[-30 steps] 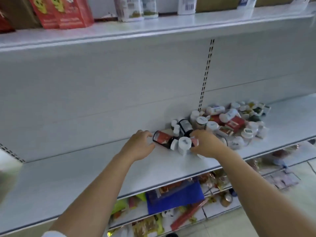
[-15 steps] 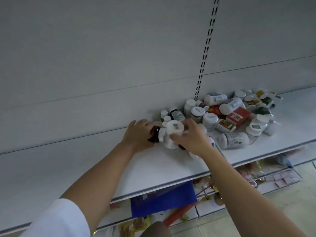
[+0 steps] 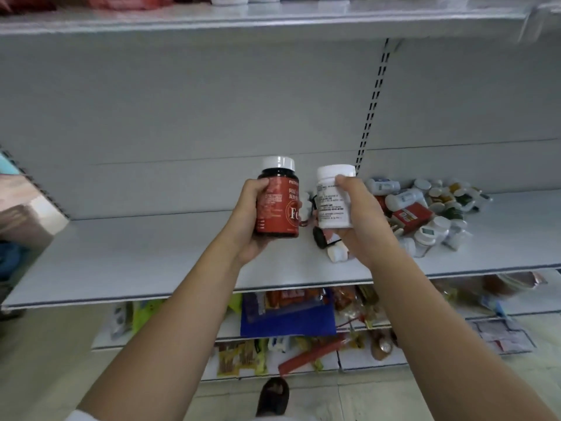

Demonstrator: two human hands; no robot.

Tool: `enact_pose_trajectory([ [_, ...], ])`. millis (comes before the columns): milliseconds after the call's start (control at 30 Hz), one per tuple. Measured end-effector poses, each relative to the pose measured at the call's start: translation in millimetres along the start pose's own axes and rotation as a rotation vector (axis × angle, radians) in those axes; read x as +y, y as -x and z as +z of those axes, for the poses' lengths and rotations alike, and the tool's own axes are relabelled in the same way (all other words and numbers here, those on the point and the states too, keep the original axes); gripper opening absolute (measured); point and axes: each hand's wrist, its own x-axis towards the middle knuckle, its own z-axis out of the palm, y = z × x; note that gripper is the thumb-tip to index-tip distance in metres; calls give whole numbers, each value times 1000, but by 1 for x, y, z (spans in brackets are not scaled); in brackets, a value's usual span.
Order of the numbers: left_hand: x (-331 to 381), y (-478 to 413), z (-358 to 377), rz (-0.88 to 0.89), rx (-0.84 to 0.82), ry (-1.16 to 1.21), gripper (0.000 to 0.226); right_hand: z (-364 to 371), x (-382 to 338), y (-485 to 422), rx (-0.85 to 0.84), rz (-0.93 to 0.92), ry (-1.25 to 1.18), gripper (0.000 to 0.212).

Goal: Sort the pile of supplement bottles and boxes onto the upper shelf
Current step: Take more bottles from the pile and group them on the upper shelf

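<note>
- 2 hands up: left hand (image 3: pixel 249 229) and right hand (image 3: pixel 362 221)
- 2 bottles held, one each: red bottle (image 3: pixel 277 205), white bottle (image 3: pixel 332 203)
- 1 pile (image 3: pixel 431 208) on the shelf (image 3: pixel 145 256), a dozen-plus bottles, too jumbled to count exactly
- 1 red box (image 3: pixel 411 215) showing in it
- 1 shoe (image 3: pixel 273 396)

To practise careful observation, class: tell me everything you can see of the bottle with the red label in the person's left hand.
The red-labelled bottle is dark and glossy, glass or plastic by its look, closed with a white cap. Its red label carries small white print and a round emblem with large letters, partly turned away. It is upright, held clear of the shelf. The left hand grips its left side and base. A white bottle is held close on its right, not touching.
</note>
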Motion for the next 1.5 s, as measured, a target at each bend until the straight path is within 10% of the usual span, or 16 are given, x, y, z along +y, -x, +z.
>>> enact_pose_trajectory([
  [933, 309, 168, -83, 847, 452, -483, 48, 270, -144, 23, -553, -360, 380, 62],
  [1300, 402, 121, -214, 703, 590, -592, 73, 363, -126, -54, -454, -505, 811, 28],
  [1500, 426, 97, -248, 568, 592, -623, 63, 400, -114, -85, -450, -528, 932, 44],
])
